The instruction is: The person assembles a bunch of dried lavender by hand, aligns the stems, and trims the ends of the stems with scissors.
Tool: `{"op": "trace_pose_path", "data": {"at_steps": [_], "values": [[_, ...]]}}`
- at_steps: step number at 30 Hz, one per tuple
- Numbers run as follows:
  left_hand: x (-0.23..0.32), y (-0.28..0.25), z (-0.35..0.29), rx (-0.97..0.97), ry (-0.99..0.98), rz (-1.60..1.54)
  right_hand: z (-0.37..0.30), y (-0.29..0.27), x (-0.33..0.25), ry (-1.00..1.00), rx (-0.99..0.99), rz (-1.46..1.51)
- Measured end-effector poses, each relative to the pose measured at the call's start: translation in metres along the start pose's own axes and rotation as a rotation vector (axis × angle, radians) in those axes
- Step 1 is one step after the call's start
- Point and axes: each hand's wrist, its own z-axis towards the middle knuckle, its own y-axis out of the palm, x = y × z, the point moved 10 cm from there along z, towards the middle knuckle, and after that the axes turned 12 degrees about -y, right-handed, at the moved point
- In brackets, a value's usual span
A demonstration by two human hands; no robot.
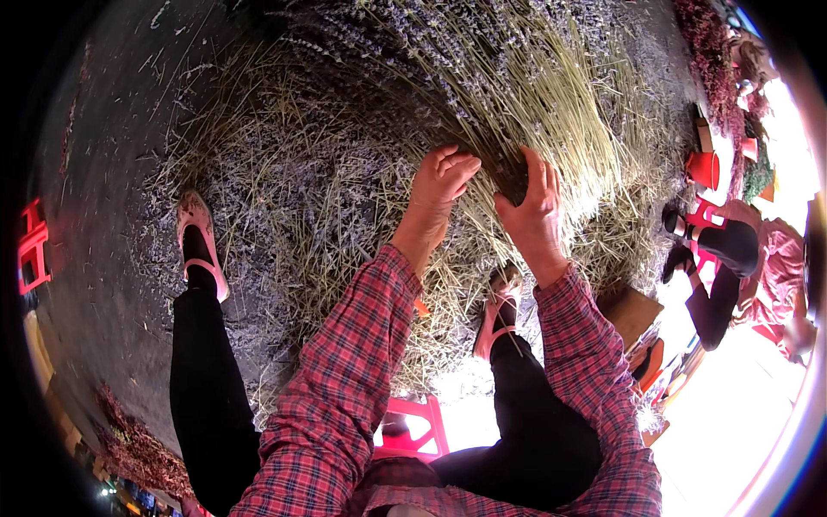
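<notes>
Lying at upper centre, the lavender stems [547, 103] point their pale ends toward the lower right, probably keeping the stalks aligned within reach. Beside those ends, the right hand [536, 211] has thumb and fingers apart; the left hand [438, 185] is loosely curled, its grip impossible to tell. Pink shoes [491, 317] flank the loose litter [319, 207]; sideways room looks widest over grey floor [103, 258] at frame left.

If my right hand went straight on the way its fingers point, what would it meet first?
Probably the lavender stems just beyond the fingertips of your right hand; depth is unclear, so it may already be touching them.
</notes>
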Motion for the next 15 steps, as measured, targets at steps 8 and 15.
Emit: {"op": "trace_pose_path", "data": {"at_steps": [8, 15], "values": [[0.012, 0.002, 0.001, 0.088, 0.074, -0.099, -0.005, 0.002, -0.016, -0.017, -0.028, -0.038], [-0.001, 0.001, 0.017, -0.057, -0.039, -0.3, -0.005, 0.006, -0.027, -0.015, -0.046, 0.189]]}}
